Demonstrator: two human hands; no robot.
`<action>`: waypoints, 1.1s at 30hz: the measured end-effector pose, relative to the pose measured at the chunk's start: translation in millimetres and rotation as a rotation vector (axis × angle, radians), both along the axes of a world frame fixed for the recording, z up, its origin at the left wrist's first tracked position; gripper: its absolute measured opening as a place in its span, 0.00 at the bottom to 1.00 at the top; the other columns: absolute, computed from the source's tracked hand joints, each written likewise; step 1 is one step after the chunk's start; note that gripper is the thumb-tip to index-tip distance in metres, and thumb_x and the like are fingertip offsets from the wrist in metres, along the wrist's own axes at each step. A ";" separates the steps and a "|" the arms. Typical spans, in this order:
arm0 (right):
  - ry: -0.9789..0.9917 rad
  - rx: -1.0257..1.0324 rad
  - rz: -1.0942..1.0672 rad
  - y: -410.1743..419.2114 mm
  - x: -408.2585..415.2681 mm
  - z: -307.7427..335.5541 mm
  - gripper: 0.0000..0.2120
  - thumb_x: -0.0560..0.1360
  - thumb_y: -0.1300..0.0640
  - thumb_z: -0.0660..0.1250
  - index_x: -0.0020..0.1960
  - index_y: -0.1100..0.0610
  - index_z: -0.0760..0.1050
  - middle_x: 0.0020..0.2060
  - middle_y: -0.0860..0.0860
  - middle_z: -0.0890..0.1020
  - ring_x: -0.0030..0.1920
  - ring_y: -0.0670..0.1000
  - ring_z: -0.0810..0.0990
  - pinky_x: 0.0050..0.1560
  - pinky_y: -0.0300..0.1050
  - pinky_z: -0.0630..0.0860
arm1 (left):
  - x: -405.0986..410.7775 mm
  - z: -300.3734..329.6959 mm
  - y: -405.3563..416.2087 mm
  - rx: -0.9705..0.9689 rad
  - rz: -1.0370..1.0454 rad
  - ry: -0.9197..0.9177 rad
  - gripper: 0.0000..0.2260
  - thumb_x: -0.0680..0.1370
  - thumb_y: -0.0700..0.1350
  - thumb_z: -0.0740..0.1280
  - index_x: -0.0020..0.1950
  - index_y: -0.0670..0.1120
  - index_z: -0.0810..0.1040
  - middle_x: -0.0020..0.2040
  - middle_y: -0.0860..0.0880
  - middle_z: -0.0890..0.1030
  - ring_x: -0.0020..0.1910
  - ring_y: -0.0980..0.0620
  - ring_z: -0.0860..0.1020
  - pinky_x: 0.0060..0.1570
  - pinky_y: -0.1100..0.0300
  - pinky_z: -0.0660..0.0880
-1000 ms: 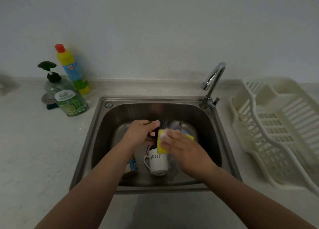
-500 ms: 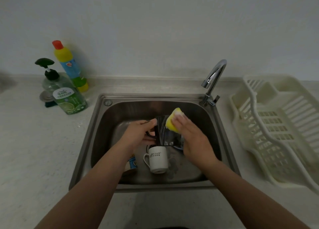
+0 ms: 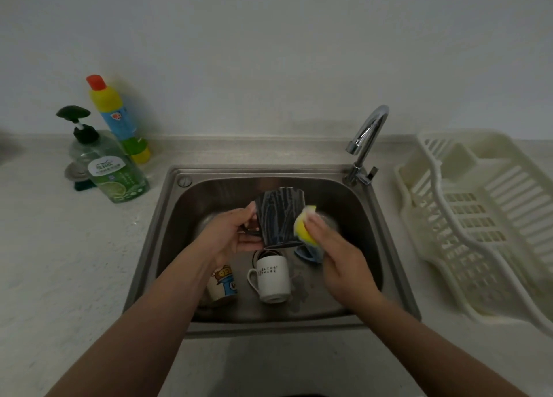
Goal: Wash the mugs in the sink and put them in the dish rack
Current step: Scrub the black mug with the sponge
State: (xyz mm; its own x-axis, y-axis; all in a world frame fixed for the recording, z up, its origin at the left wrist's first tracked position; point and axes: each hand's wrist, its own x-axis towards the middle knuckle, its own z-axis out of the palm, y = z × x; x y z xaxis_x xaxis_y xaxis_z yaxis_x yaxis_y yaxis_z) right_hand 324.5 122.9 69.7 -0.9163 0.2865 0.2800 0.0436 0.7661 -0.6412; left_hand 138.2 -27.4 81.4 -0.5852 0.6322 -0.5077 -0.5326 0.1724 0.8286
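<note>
A dark mug point(image 3: 279, 217) is held above the middle of the sink point(image 3: 386, 244), with its long axis running roughly from 12 to 6 o'clock, a little tilted; the wider end is pointed toward 12 o'clock (whether that end is the mouth cannot be told). Its handle is turned to 9 o'clock and is gripped by the left hand point(image 3: 230, 236), fingers curled through it. A yellow sponge point(image 3: 303, 224) is pinched in the right hand point(image 3: 338, 260) and pressed against the mug's side at 3 o'clock.

On the sink floor, at 6 o'clock of the held mug, a white mug point(image 3: 273, 277) is seen, handle to 9 o'clock. A cartoon-printed mug point(image 3: 224, 283) is partly hidden under the left forearm. The dish rack point(image 3: 478, 226) is set at 3 o'clock of the sink.
</note>
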 end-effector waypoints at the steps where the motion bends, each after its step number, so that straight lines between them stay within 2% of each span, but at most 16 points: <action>1: 0.012 -0.039 -0.050 5.3 -11.8 6.8 0.31 0.76 0.68 0.57 0.77 0.50 0.61 0.76 0.45 0.61 0.75 0.44 0.60 0.73 0.49 0.63 | 1.6 1.7 2.5 -0.014 -0.018 0.012 0.15 0.80 0.51 0.65 0.37 0.45 0.75 0.45 0.42 0.83 0.45 0.43 0.84 0.41 0.52 0.83; 3: 0.034 -0.070 -0.105 6.1 -24.0 14.2 0.33 0.74 0.72 0.57 0.76 0.53 0.62 0.76 0.47 0.61 0.76 0.45 0.58 0.74 0.50 0.61 | 4.8 4.0 8.2 -0.026 -0.034 0.037 0.14 0.79 0.51 0.66 0.37 0.45 0.73 0.45 0.42 0.83 0.46 0.42 0.84 0.44 0.50 0.83; 5: 0.041 0.156 -0.004 -4.8 -13.0 7.6 0.33 0.73 0.70 0.61 0.76 0.54 0.62 0.76 0.51 0.62 0.76 0.49 0.58 0.72 0.55 0.63 | 5.8 5.7 9.7 -0.032 -0.015 0.059 0.13 0.79 0.51 0.68 0.39 0.45 0.76 0.43 0.43 0.84 0.44 0.43 0.84 0.45 0.49 0.82; 8: 0.000 0.491 0.245 -10.2 1.2 -3.8 0.37 0.64 0.66 0.74 0.71 0.56 0.68 0.70 0.54 0.71 0.73 0.54 0.65 0.67 0.62 0.68 | 6.6 5.4 12.2 -0.084 -0.023 0.166 0.12 0.77 0.51 0.70 0.42 0.42 0.78 0.40 0.42 0.82 0.41 0.43 0.84 0.47 0.47 0.82; 10: 0.006 0.537 0.143 0.2 -20.9 4.6 0.36 0.63 0.68 0.74 0.70 0.58 0.71 0.70 0.54 0.72 0.72 0.55 0.66 0.69 0.59 0.63 | 11.4 10.0 17.7 -0.114 -0.026 0.201 0.13 0.77 0.50 0.70 0.43 0.40 0.78 0.38 0.41 0.82 0.38 0.44 0.84 0.42 0.50 0.83; 12: 0.005 0.500 0.040 1.5 -32.5 16.1 0.34 0.66 0.68 0.69 0.72 0.57 0.68 0.72 0.53 0.69 0.74 0.54 0.62 0.73 0.55 0.57 | 13.2 12.9 21.0 -0.107 -0.008 0.188 0.13 0.78 0.50 0.70 0.45 0.39 0.78 0.38 0.41 0.82 0.39 0.43 0.85 0.40 0.52 0.83; 13: 0.021 0.534 0.066 -1.2 -29.2 15.4 0.34 0.66 0.68 0.68 0.72 0.58 0.68 0.71 0.54 0.70 0.74 0.54 0.62 0.74 0.55 0.56 | 12.5 13.6 20.4 -0.104 0.003 0.181 0.13 0.77 0.50 0.70 0.46 0.39 0.79 0.39 0.41 0.82 0.39 0.43 0.85 0.40 0.52 0.82; 16: -0.010 0.737 0.308 -13.8 -0.6 -2.6 0.39 0.60 0.66 0.78 0.69 0.57 0.70 0.68 0.54 0.74 0.70 0.54 0.69 0.71 0.54 0.62 | 9.0 10.0 15.6 -0.122 0.013 0.196 0.14 0.77 0.51 0.71 0.46 0.40 0.79 0.41 0.39 0.82 0.38 0.42 0.84 0.43 0.50 0.83; 18: -0.021 0.710 0.236 -6.8 -13.5 2.1 0.39 0.58 0.66 0.79 0.68 0.57 0.73 0.67 0.54 0.75 0.70 0.55 0.70 0.68 0.56 0.64 | 10.5 10.1 16.8 -0.166 -0.014 0.240 0.15 0.77 0.51 0.70 0.47 0.38 0.79 0.42 0.36 0.83 0.39 0.42 0.84 0.44 0.49 0.83; 20: -0.034 0.636 0.079 -0.5 -35.0 13.4 0.38 0.59 0.68 0.78 0.68 0.58 0.73 0.68 0.55 0.74 0.70 0.56 0.70 0.69 0.57 0.62 | 13.1 14.8 19.7 -0.182 -0.016 0.253 0.16 0.77 0.52 0.70 0.47 0.37 0.79 0.42 0.38 0.83 0.38 0.43 0.84 0.40 0.52 0.83; 21: -0.035 0.621 0.066 -1.4 -39.0 17.7 0.38 0.60 0.68 0.78 0.68 0.59 0.73 0.68 0.55 0.74 0.70 0.57 0.70 0.69 0.57 0.62 | 13.0 15.4 19.9 -0.186 -0.015 0.249 0.16 0.77 0.52 0.70 0.47 0.38 0.79 0.41 0.39 0.83 0.37 0.43 0.84 0.39 0.53 0.83; 25: -0.062 0.744 0.334 -10.6 -10.3 4.1 0.37 0.57 0.65 0.78 0.66 0.57 0.76 0.66 0.54 0.76 0.68 0.55 0.73 0.67 0.56 0.67 | 10.2 8.6 13.6 -0.186 -0.014 0.244 0.14 0.77 0.51 0.71 0.45 0.39 0.79 0.40 0.40 0.82 0.38 0.43 0.84 0.46 0.47 0.83; 26: -0.052 0.735 0.312 -6.8 -13.0 6.5 0.36 0.57 0.65 0.78 0.66 0.57 0.76 0.66 0.54 0.77 0.68 0.55 0.73 0.67 0.56 0.67 | 10.5 6.0 13.5 -0.187 -0.022 0.251 0.14 0.77 0.51 0.71 0.45 0.39 0.79 0.40 0.40 0.82 0.38 0.44 0.84 0.45 0.48 0.83; 29: -0.064 0.536 0.040 2.3 -32.6 16.7 0.40 0.61 0.68 0.74 0.72 0.57 0.68 0.71 0.54 0.71 0.73 0.55 0.66 0.70 0.56 0.63 | 12.1 6.0 14.7 -0.152 -0.006 0.218 0.12 0.78 0.51 0.70 0.45 0.41 0.80 0.41 0.41 0.83 0.39 0.45 0.84 0.43 0.51 0.83; 31: -0.055 0.498 0.038 -6.1 -23.6 15.2 0.40 0.63 0.66 0.70 0.74 0.55 0.64 0.72 0.52 0.69 0.74 0.53 0.61 0.69 0.55 0.62 | 9.1 2.9 12.3 -0.098 0.038 0.133 0.14 0.78 0.51 0.69 0.48 0.40 0.79 0.43 0.41 0.83 0.42 0.43 0.84 0.44 0.50 0.83; 33: -0.043 0.499 0.144 -17.2 1.0 2.1 0.37 0.65 0.63 0.67 0.73 0.55 0.63 0.71 0.52 0.70 0.73 0.51 0.61 0.67 0.55 0.65 | 5.3 1.0 6.2 -0.063 0.069 0.056 0.16 0.78 0.52 0.69 0.54 0.39 0.78 0.46 0.41 0.83 0.44 0.43 0.85 0.44 0.50 0.82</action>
